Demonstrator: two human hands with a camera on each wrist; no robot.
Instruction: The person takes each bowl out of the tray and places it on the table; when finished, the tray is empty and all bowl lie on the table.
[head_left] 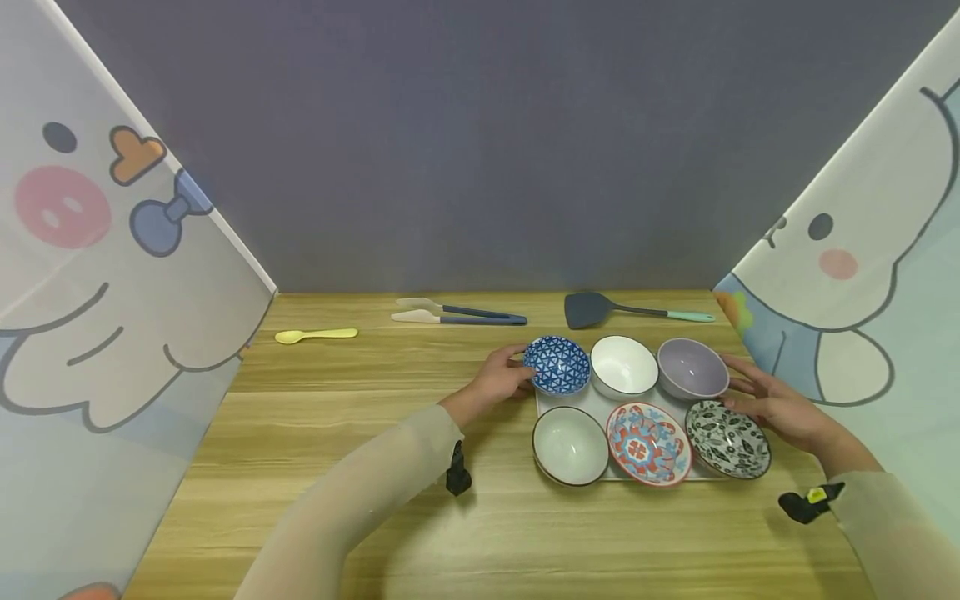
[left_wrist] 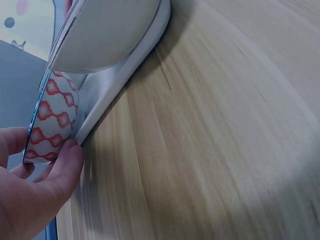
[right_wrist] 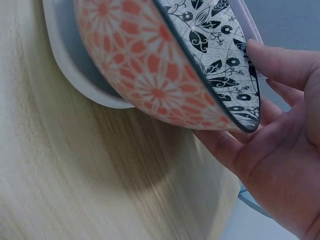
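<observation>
My left hand (head_left: 504, 377) is at the left end of a white tray (head_left: 592, 403), thumb over the rim of a blue triangle-patterned bowl (head_left: 557, 365). In the left wrist view, its fingers lie against that bowl's red-and-white outer wall (left_wrist: 54, 117), right at the tray's edge. At the other end, my right hand (head_left: 783, 412) has its thumb on the rim of a black-and-white floral bowl (head_left: 727, 439). Its fingers reach beneath that bowl's orange flowered outside (right_wrist: 150, 65) in the right wrist view. A purple bowl (head_left: 692, 368) stands close to these fingers.
Also on the tray are a white bowl (head_left: 624, 367), a dark-rimmed pale bowl (head_left: 572, 446) and a red-and-blue patterned bowl (head_left: 648, 443). Behind lie blue tongs (head_left: 480, 315) and a spatula (head_left: 588, 309); a yellow spoon (head_left: 315, 334) lies at left. Printed side panels and a grey wall surround the table.
</observation>
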